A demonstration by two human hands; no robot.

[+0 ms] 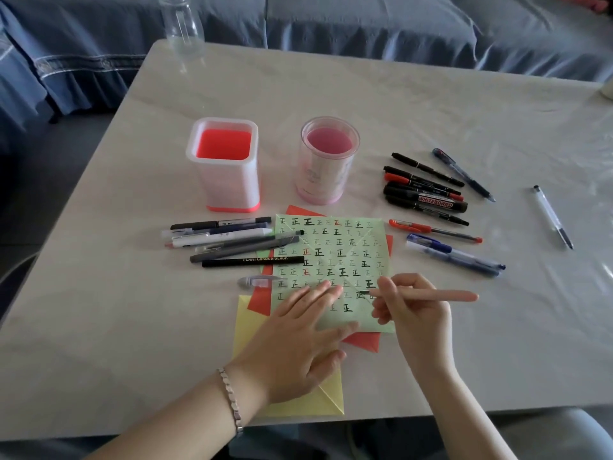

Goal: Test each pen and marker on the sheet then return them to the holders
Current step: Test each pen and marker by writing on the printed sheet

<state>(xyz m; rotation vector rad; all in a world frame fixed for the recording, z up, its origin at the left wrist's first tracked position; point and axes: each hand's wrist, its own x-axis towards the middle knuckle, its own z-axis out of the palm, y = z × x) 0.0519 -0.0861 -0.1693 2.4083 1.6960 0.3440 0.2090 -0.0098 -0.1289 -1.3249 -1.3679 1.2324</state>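
Note:
A pale green sheet (335, 254) covered with rows of small written marks lies in the middle of the table. My right hand (414, 313) grips a pink pen (441, 295) with its dark tip touching the sheet's lower right part. Flat on the sheet's lower left lies my left hand (298, 343), fingers straight. A clear pen cap (258, 282) rests left of the sheet. Behind the sheet stand two holders with no pens in them: a square white one with a red base (225, 164) and a round clear pink one (328, 161).
Several pens (232, 242) lie in a pile left of the sheet. Several markers and pens (428, 194) lie to its right, with a lone clear pen (552, 215) farther right. Red and yellow papers (252, 330) lie beneath the sheet. A clear bottle (182, 28) stands at the far edge.

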